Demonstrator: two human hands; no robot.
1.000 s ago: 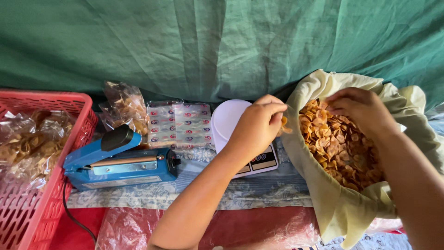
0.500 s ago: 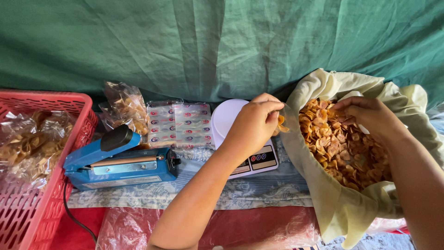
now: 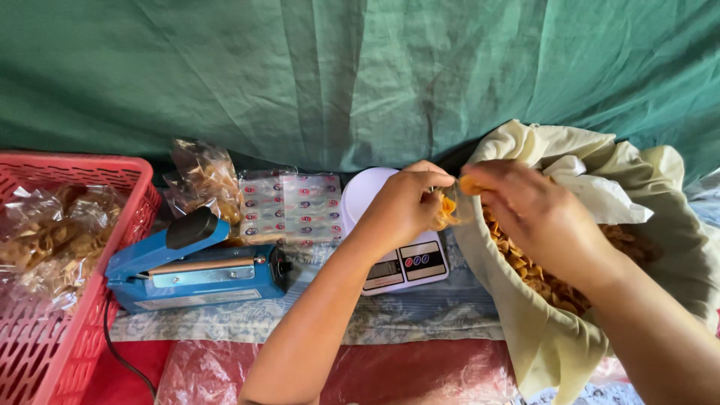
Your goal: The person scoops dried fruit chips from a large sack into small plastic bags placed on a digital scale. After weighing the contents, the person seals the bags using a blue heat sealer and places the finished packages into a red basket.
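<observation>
Big cream sack (image 3: 555, 345) of chips (image 3: 540, 277) sat on the right, white scale (image 3: 401, 262) just left of it. Left hand (image 3: 401, 210) gripped what looked like a small clear bag (image 3: 444, 211) over the scale; right hand (image 3: 536, 217) pinched a chip (image 3: 471, 184) beside it.

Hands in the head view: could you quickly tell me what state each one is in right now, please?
Left hand: closed on a small clear bag of chips, above the scale.
Right hand: fingers pinched on a chip.
</observation>
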